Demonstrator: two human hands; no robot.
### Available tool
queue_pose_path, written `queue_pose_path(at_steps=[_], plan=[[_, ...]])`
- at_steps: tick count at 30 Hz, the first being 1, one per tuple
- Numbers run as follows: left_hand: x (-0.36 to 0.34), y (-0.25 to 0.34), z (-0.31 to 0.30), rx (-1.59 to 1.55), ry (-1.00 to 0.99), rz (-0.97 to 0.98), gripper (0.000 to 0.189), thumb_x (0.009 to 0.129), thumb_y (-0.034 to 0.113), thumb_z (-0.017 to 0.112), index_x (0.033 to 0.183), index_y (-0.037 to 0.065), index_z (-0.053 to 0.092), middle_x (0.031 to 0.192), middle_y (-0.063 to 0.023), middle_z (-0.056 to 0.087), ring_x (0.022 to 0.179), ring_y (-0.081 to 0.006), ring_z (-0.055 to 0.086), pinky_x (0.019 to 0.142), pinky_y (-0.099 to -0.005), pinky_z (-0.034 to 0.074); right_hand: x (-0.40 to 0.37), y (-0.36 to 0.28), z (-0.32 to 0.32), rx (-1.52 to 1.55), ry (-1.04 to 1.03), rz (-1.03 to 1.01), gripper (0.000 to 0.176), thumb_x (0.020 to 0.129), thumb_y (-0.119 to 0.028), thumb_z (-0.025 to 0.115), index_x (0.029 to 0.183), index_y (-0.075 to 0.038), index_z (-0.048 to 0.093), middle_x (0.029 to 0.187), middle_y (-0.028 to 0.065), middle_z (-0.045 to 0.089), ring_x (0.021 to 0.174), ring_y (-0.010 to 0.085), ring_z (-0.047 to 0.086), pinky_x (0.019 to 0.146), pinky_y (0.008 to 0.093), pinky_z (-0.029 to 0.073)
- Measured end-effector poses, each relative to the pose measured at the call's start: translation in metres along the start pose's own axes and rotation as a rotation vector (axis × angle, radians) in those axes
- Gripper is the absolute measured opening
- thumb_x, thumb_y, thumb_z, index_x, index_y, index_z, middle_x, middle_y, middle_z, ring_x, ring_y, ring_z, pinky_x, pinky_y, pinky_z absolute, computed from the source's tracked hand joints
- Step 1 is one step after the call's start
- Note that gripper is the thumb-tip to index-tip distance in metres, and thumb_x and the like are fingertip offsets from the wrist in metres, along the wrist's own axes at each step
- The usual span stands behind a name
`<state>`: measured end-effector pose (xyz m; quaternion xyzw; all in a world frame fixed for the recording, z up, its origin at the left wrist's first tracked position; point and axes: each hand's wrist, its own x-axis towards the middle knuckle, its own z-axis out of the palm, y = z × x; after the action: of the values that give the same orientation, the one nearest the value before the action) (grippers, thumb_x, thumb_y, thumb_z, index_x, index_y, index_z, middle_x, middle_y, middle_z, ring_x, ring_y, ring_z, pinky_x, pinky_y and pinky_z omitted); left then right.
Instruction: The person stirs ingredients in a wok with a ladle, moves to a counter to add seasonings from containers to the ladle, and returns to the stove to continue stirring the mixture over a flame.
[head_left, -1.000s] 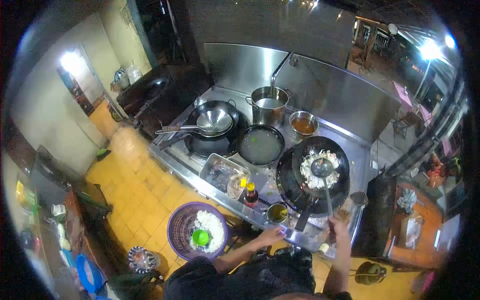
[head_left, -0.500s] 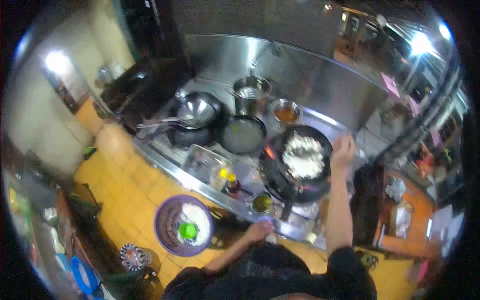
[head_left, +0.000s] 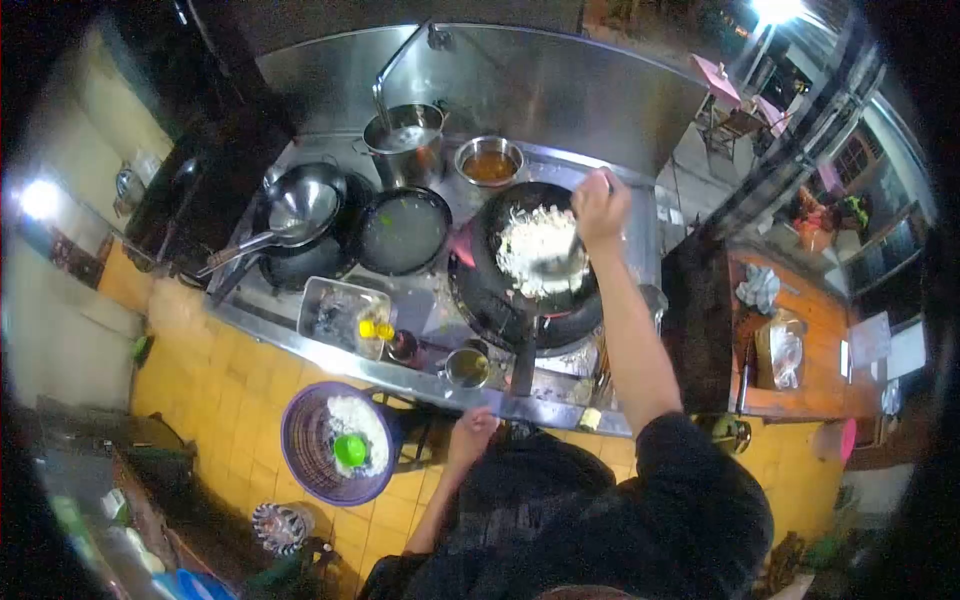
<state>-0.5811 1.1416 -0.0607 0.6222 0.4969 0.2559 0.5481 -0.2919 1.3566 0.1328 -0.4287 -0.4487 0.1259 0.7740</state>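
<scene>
My right hand (head_left: 602, 205) is closed round the handle of a ladle or spatula, whose head (head_left: 556, 264) rests in the white food (head_left: 535, 245) in a black wok (head_left: 484, 281). That wok sits on the right burner of the steel stove. My left hand (head_left: 475, 436) is at the stove's front edge, below a small metal cup (head_left: 467, 367); its fingers look curled, and what they hold, if anything, is too small to make out. A dark bottle (head_left: 402, 346) stands left of the cup, near a yellow-capped one (head_left: 376, 329).
Behind are a tall pot (head_left: 404, 158) under a tap and a bowl of brown liquid (head_left: 489, 162). A round pan (head_left: 404, 231) and stacked woks with a strainer (head_left: 304, 205) lie left. A purple basket (head_left: 300, 445) stands below; a wooden table (head_left: 815, 345) is right.
The camera view has shifted, moving the stove up and left in frame. My right hand has come over the wok, and the tool now lies in the white food.
</scene>
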Motion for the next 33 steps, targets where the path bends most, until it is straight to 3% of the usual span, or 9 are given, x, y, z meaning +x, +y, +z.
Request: queue_pose_path(at_steps=[2,6,9,13,14,17,27,31,33], plan=[[-0.004,-0.039,0.009,-0.151,0.1,-0.026,0.027,0.075,0.011,0.066,0.1,0.004,0.059,0.075,-0.0037,0.06,0.07,-0.0116,0.057,0.066,-0.0254,0.046,0.018,0.004,0.005,0.071,-0.095,0.102,0.029,0.087,-0.018,0.048,0.065,0.0,0.05,0.051,-0.0019,0.044,0.045,0.0053,0.039,0.04,0.0233,0.029],[-0.009,0.003,-0.009,0.005,0.112,-0.078,0.03,0.072,0.006,0.068,0.099,0.003,0.058,0.072,-0.003,0.059,0.066,-0.0091,0.054,0.061,-0.0237,0.044,0.012,-0.065,0.009,0.18,-0.018,0.174,0.026,0.084,-0.015,0.048,0.063,0.0,0.05,0.052,-0.0024,0.044,0.046,0.0051,0.038,0.041,0.0235,0.029],[-0.009,-0.002,-0.01,-0.062,0.118,-0.136,0.03,0.071,0.006,0.068,0.1,0.003,0.057,0.07,-0.0023,0.059,0.064,-0.009,0.055,0.061,-0.0234,0.044,0.011,-0.003,0.006,0.121,-0.026,0.169,0.025,0.084,-0.016,0.048,0.065,0.0,0.052,0.052,-0.0016,0.045,0.046,0.0054,0.04,0.041,0.0226,0.03],[-0.006,-0.032,-0.008,-0.26,0.101,-0.128,0.032,0.073,0.009,0.069,0.1,-0.001,0.055,0.067,-0.0031,0.059,0.063,-0.0084,0.056,0.058,-0.0224,0.044,0.011,-0.058,0.01,0.063,-0.05,0.184,0.018,0.087,-0.012,0.045,0.077,0.0,0.052,0.053,-0.0036,0.037,0.041,0.0051,0.033,0.037,0.0205,0.026],[-0.013,0.01,-0.019,-0.049,0.122,-0.091,0.036,0.072,0.008,0.07,0.102,-0.002,0.053,0.068,-0.0046,0.06,0.065,-0.0094,0.058,0.059,-0.0227,0.045,0.006,-0.045,0.01,0.036,-0.038,0.139,0.017,0.088,-0.013,0.047,0.078,0.0,0.052,0.054,-0.0045,0.037,0.043,0.0052,0.035,0.038,0.0205,0.026],[-0.014,0.0,-0.017,0.002,0.166,-0.154,0.039,0.069,0.011,0.071,0.103,0.0,0.056,0.069,-0.0066,0.064,0.066,-0.0104,0.06,0.063,-0.0243,0.046,0.024,-0.022,0.014,-0.047,-0.047,0.181,0.028,0.085,-0.022,0.05,0.069,0.001,0.055,0.052,-0.0005,0.046,0.045,0.0058,0.042,0.042,0.0221,0.032],[-0.023,0.019,-0.021,-0.279,0.132,-0.184,0.017,0.07,0.008,0.071,0.083,0.0,0.063,0.071,-0.0047,0.064,0.067,-0.0093,0.06,0.062,-0.0237,0.047,0.013,-0.048,0.01,0.115,0.012,0.205,0.023,0.085,-0.016,0.049,0.068,-0.002,0.053,0.05,-0.0026,0.042,0.042,0.0038,0.036,0.038,0.0211,0.027],[-0.018,-0.016,-0.015,-0.253,0.087,-0.148,0.011,0.074,0.011,0.069,0.079,0.003,0.065,0.071,-0.0036,0.064,0.066,-0.0106,0.06,0.061,-0.0244,0.047,0.015,-0.03,-0.003,0.13,0.018,0.201,0.027,0.087,-0.018,0.046,0.063,-0.006,0.047,0.048,-0.0033,0.039,0.041,0.0037,0.035,0.037,0.0197,0.025],[-0.012,0.019,-0.024,0.004,0.08,-0.118,0.016,0.076,0.016,0.067,0.077,0.001,0.062,0.069,-0.0033,0.063,0.064,-0.0109,0.059,0.058,-0.0232,0.046,0.025,-0.05,-0.006,0.195,-0.03,0.089,0.029,0.088,-0.017,0.044,0.06,-0.008,0.043,0.048,-0.0034,0.037,0.039,0.0057,0.034,0.037,0.0207,0.026]])
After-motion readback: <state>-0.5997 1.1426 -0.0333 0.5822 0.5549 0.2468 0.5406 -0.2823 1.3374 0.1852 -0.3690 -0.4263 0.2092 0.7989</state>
